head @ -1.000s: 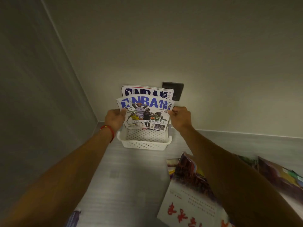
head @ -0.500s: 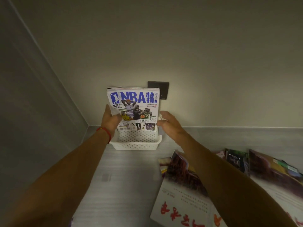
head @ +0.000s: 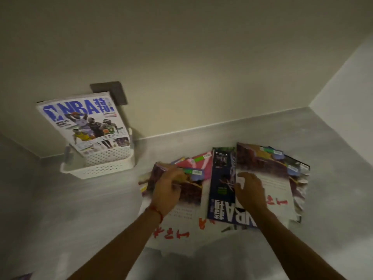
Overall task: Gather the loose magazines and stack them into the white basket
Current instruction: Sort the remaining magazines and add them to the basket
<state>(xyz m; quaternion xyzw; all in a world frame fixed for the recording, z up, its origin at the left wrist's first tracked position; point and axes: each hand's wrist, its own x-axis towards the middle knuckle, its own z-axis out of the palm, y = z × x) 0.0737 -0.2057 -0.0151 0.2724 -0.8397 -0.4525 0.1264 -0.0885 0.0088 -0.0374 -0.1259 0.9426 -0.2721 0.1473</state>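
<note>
A white perforated basket (head: 101, 168) stands at the back left against the wall, with NBA magazines (head: 84, 122) upright in it, leaning back. Loose magazines lie fanned on the grey counter (head: 70, 219). My left hand (head: 167, 190) curls its fingers over the far edge of a magazine with a brown photo and red characters (head: 181, 215). My right hand (head: 250, 190) lies with fingers apart on the left edge of a similar magazine (head: 272, 182). Between the hands lies a dark NBA magazine (head: 222, 178), with a pink one (head: 199, 160) behind.
A dark wall plate (head: 119, 93) sits behind the basket's magazines. The counter ends at a back wall and, on the right, a side wall (head: 343, 77). A magazine corner (head: 22, 276) shows at the bottom left edge.
Both hands have let go of the NBA magazine, which now stands in the basket, and have come back and right onto the loose pile. The view has swung right.
</note>
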